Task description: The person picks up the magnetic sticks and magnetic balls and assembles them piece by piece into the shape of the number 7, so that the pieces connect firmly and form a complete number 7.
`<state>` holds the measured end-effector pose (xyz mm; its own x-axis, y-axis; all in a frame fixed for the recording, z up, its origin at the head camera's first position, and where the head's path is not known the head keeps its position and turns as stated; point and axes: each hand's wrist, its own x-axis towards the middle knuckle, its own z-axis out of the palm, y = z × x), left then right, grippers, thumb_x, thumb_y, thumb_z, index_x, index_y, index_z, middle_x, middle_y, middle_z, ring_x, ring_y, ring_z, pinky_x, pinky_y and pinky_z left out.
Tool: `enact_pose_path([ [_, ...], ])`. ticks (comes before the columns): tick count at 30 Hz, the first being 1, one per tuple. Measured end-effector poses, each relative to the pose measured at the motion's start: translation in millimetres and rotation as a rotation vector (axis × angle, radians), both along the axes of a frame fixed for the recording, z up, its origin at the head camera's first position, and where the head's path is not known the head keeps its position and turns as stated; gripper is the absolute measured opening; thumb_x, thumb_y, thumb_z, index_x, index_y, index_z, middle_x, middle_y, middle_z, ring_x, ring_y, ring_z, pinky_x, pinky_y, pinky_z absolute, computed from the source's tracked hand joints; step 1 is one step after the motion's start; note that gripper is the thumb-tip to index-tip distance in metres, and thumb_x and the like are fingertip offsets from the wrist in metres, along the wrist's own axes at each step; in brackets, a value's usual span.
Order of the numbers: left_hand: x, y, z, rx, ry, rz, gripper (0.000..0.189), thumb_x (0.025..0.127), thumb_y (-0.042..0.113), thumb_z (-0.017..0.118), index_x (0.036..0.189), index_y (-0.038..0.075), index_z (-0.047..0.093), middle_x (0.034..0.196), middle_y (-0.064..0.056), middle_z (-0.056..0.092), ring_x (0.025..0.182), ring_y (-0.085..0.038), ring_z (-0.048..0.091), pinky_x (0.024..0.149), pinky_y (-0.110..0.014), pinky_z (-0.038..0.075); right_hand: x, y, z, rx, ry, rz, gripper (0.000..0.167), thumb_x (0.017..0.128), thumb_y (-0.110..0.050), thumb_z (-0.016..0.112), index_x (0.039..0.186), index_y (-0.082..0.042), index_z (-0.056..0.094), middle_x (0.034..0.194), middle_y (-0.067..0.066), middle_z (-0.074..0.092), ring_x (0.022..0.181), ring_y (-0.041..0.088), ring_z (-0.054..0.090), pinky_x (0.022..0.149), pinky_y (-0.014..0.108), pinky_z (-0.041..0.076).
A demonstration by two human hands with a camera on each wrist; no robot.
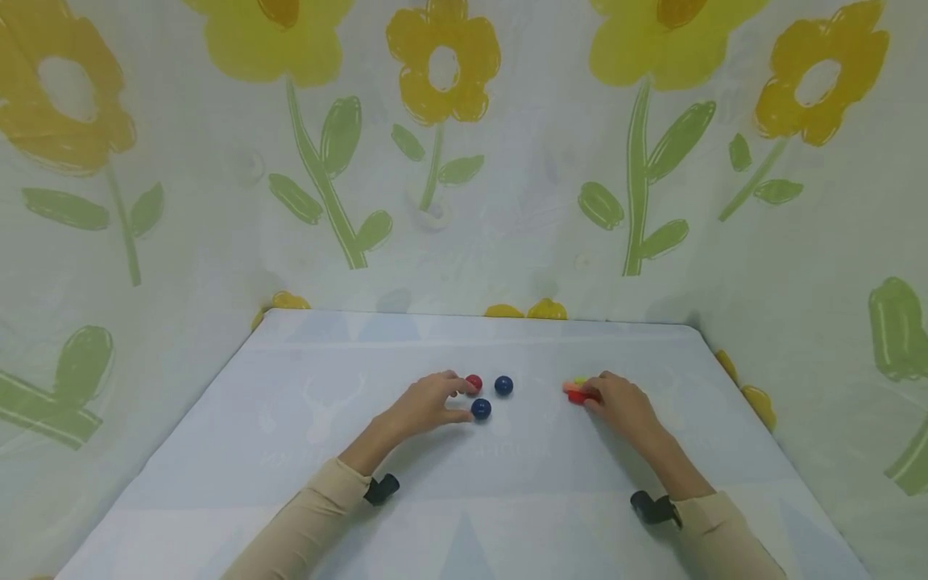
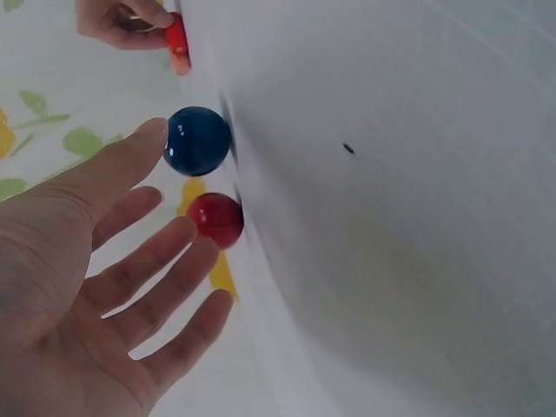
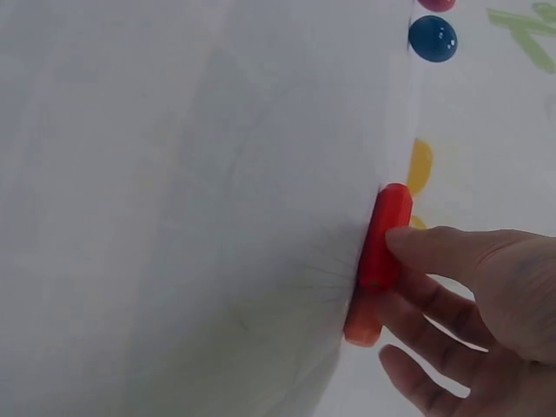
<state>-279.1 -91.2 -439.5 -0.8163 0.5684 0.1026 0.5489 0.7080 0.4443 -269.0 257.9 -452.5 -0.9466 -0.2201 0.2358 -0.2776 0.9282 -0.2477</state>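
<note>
On the table my left hand (image 1: 428, 405) spreads its fingers round a red ball (image 1: 474, 383) and a dark blue ball (image 1: 482, 409). In the left wrist view the thumb tip is right at the blue ball (image 2: 198, 141), and fingertips reach the red ball (image 2: 217, 221). A second dark blue ball (image 1: 503, 386) lies just to their right. Farther right, my right hand (image 1: 622, 407) pinches a small red stick-like piece (image 3: 387, 234), thumb on its near side. Against it lies an orange piece (image 3: 363, 323); a yellow-green piece (image 1: 580, 380) shows behind, partly hidden by the hand.
The white table (image 1: 464, 475) carries pale blue printed shapes. Flower-patterned cloth (image 1: 507, 201) rises behind its back edge and along both sides. A dark wrist camera (image 1: 382, 489) sits at the left cuff and another camera (image 1: 650, 507) at the right.
</note>
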Motion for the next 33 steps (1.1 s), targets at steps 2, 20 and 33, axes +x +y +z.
enact_pose_path([
  [2, -0.3, 3.4, 0.1, -0.008, -0.002, -0.017, 0.042, 0.085, 0.035, 0.076, 0.123, 0.017, 0.068, 0.112, -0.001, 0.069, 0.101, -0.017, 0.064, 0.086, -0.029, 0.054, 0.0, -0.3, 0.8, -0.006, -0.012, -0.004, 0.021, 0.08, -0.006, 0.078, 0.101, -0.003, 0.075, 0.086, 0.009, 0.067, 0.073, 0.02, 0.059, 0.071, 0.041, 0.056],
  [20, -5.4, 22.5, -1.7, -0.018, 0.048, -0.101, 0.027, 0.085, 0.017, 0.077, 0.111, 0.014, 0.075, 0.102, 0.001, 0.072, 0.09, -0.014, 0.065, 0.082, -0.024, 0.053, -1.5, -7.0, 7.2, 0.036, -0.055, -0.046, 0.02, 0.081, -0.007, 0.078, 0.1, -0.002, 0.075, 0.086, 0.011, 0.067, 0.075, 0.024, 0.061, 0.07, 0.042, 0.054],
  [33, -9.8, 28.7, 3.4, -0.026, -0.011, -0.084, 0.026, 0.085, 0.015, 0.076, 0.11, 0.009, 0.075, 0.102, -0.003, 0.072, 0.086, -0.012, 0.063, 0.08, -0.02, 0.053, -2.0, -6.8, 8.1, 0.032, -0.065, -0.041, 0.019, 0.081, -0.007, 0.077, 0.1, -0.002, 0.075, 0.089, 0.014, 0.069, 0.078, 0.027, 0.064, 0.069, 0.044, 0.055],
])
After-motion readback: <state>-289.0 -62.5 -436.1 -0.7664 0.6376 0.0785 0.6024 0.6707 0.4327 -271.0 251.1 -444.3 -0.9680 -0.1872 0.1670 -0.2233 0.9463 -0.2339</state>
